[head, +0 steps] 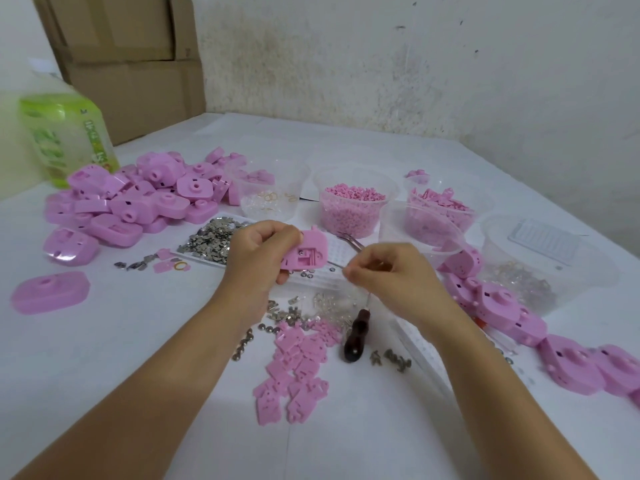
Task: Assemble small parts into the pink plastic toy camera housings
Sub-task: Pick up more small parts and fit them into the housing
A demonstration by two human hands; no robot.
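Small pink housing piece [304, 251] was gripped in left hand [263, 251] above the table, tilted, ribbed inner side facing camera. Right hand [388, 271] pinched thin metal piece [334, 265] just beside its lower edge. Heap of pink housings [138, 199] lay far left, lone housing [50, 296] nearer, row of housings [519, 317] along right. Flat pink plates [298, 368] were piled in front.

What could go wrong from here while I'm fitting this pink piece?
The tweezers in your right hand could slip at the pink panel your left hand grips, dropping a part into the loose metal bits below. Your right wrist hangs over the wooden-handled tool; lowering it might roll the tool into those bits.
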